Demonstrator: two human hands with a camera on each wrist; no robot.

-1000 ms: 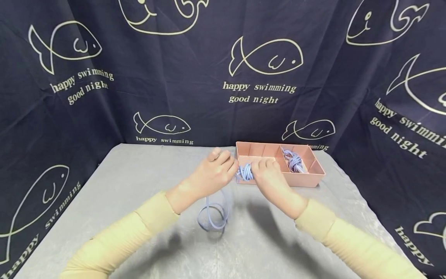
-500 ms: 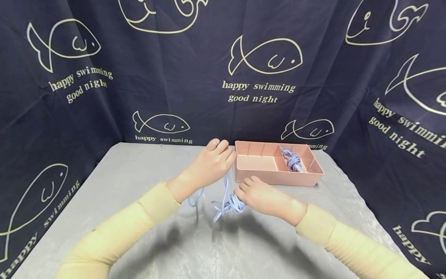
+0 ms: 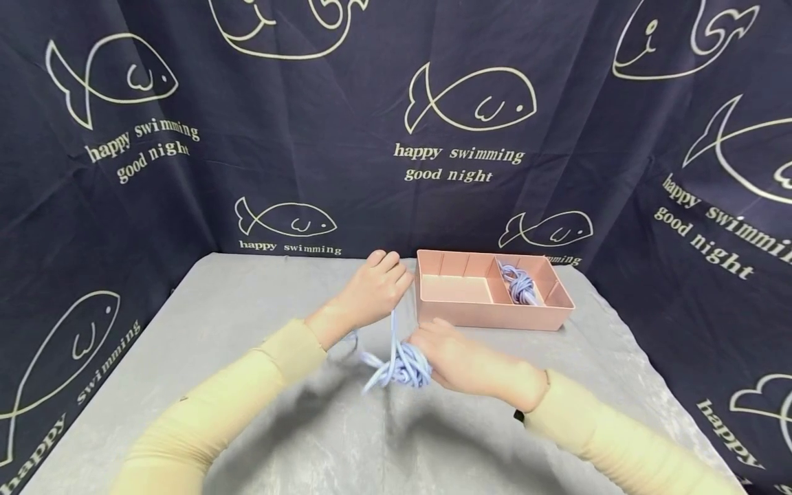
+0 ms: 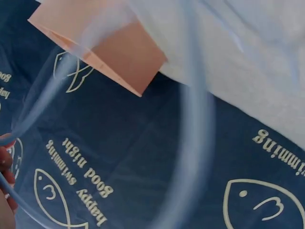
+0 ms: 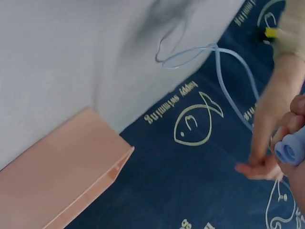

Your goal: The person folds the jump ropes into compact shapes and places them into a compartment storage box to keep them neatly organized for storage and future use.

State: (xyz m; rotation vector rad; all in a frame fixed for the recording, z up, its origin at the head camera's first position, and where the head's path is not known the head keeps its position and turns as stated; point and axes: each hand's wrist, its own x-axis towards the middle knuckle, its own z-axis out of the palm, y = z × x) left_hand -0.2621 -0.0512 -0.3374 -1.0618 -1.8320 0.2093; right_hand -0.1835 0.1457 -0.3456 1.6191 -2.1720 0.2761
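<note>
A bundle of light blue cord (image 3: 405, 368) is wound in several turns, with loops sticking out at its left. My right hand (image 3: 460, 357) grips the bundle at its right side, above the grey table. In the right wrist view, two round hollow light blue ends (image 5: 289, 149) show in that hand's fingers. My left hand (image 3: 376, 285) is higher and farther left, its fingers curled round a length of cord running up from the bundle. A loose loop of cord (image 5: 183, 59) hangs from the left hand. Blurred cord (image 4: 195, 95) crosses close before the left wrist camera.
A pink divided box (image 3: 491, 316) stands at the table's back right, just beyond the right hand. A second bundle of blue cord (image 3: 521, 285) lies in its right compartment. Dark blue curtain (image 3: 359, 137) with fish prints encloses the grey-covered table (image 3: 278, 426).
The right hand has brought the bundle from the box's left front towards the person and slightly left. Cord now stretches between the hands, and the left hand has shifted a little left.
</note>
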